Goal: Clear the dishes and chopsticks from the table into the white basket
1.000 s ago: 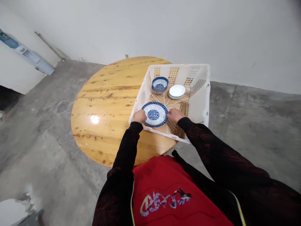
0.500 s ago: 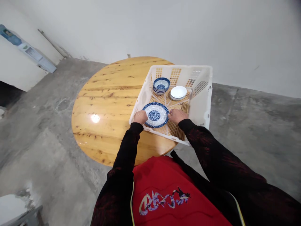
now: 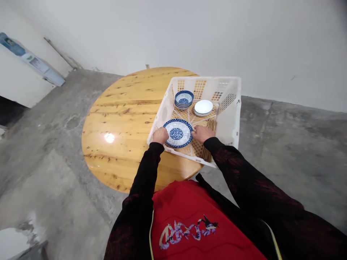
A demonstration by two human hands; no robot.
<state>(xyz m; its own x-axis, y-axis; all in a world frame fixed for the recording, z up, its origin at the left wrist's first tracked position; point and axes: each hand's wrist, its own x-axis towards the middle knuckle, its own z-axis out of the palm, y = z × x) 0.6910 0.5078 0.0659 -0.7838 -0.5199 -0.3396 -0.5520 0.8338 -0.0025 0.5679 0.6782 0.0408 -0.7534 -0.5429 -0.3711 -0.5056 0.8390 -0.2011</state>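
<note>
Both hands are gripping the same piece: my left hand (image 3: 160, 135) is closing its fingers over the left rim of the blue-and-white plate (image 3: 177, 133), and my right hand (image 3: 201, 133) is pinching the opposite rim. I am seeing the plate sitting low inside the white plastic crate (image 3: 230, 119), at its near left corner; whether it is resting on the lattice floor or hanging just above it I cannot tell.

I am judging it as glazed ceramic: stiff, moderately heavy for its size, slick under bare fingers and quick to chip against the crate wall. Its raised, dark blue rim is giving the best purchase, on two opposite edges, thumbs on top.

Farther in, a stack of blue-patterned bowls (image 3: 184, 99) is standing at the far left of the crate, and a stack of plain white saucers (image 3: 203, 107) is lying just beside it on the right. Crate walls are perforated in square grids. A round wooden tabletop (image 3: 121, 119), glossy and knotty, is carrying the crate, whose right side is overhanging the edge above a rough concrete floor (image 3: 284, 144).
</note>
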